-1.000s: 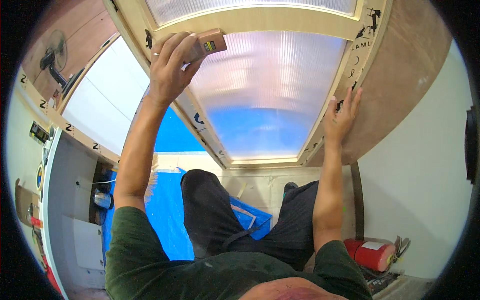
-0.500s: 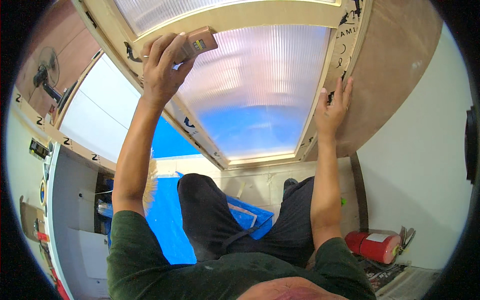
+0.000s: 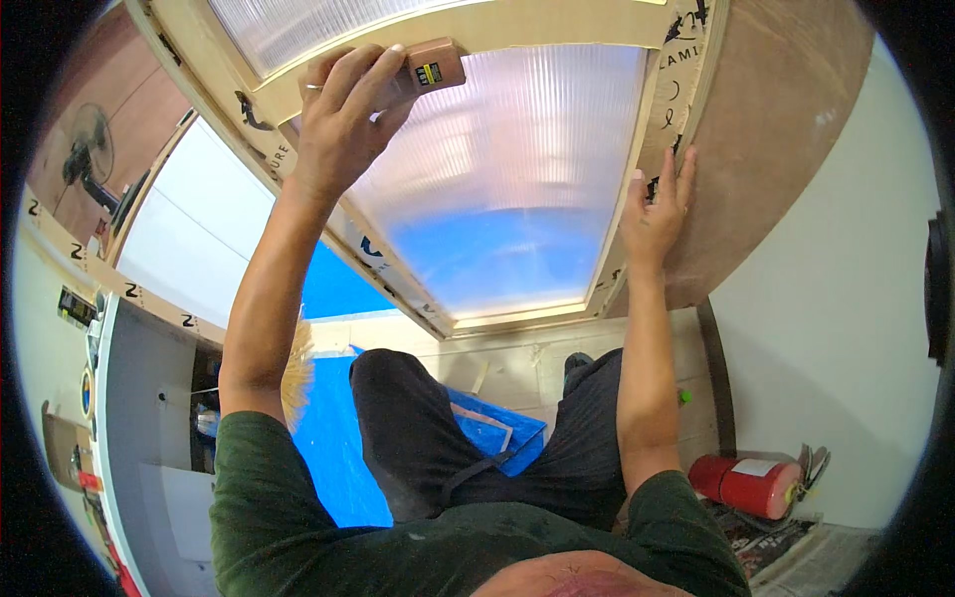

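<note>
A wooden door frame with ribbed translucent panels stands upright before me. My left hand grips a brown sanding block with a small yellow and black label. The block lies along the crosspiece between the upper and lower panels, near the left side. My right hand rests on the frame's right upright, its fingers stretched out and spread, holding nothing. Dark marks show on both uprights; my fingers partly cover those on the right.
Blue sheeting covers part of the floor, with a straw broom head beside my left arm. A red fire extinguisher lies at the lower right. On the left are a grey cabinet and a fan; brown board flanks the door.
My left hand has slid the sanding block to the right along the crosspiece. My right hand stays on the right upright; the whole view has shifted slightly.
</note>
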The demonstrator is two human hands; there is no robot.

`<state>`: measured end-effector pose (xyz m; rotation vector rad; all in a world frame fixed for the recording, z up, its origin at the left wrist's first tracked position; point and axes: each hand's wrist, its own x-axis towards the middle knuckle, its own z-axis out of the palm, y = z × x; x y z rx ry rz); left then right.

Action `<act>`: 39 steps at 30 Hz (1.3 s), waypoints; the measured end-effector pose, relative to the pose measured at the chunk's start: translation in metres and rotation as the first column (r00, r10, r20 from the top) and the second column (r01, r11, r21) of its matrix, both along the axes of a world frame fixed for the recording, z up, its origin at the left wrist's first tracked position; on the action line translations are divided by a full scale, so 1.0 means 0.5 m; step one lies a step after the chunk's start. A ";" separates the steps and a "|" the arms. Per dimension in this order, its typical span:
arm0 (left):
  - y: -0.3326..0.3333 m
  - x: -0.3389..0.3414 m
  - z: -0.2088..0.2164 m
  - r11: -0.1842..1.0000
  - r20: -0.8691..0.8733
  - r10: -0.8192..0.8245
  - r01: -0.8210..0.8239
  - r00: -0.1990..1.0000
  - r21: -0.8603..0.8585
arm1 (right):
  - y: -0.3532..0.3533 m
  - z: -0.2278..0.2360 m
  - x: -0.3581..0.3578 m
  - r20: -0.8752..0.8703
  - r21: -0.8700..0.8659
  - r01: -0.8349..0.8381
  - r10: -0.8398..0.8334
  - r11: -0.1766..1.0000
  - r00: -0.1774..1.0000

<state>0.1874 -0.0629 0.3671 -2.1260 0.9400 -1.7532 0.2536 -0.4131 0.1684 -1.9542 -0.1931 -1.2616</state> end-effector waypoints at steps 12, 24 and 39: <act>-0.050 0.030 0.007 1.000 -0.028 -0.016 0.017 0.999 0.026 | 0.008 0.002 -0.009 -0.008 -0.007 0.059 -0.059 0.998 0.998; -0.112 0.057 0.019 0.995 -0.003 -0.078 0.078 0.997 0.067 | 0.005 0.004 -0.010 -0.005 -0.033 0.086 -0.086 0.996 0.996; -0.268 0.063 0.043 0.994 -0.099 -0.046 0.056 0.994 0.097 | 0.003 0.005 -0.012 -0.010 0.011 0.048 -0.048 0.999 0.999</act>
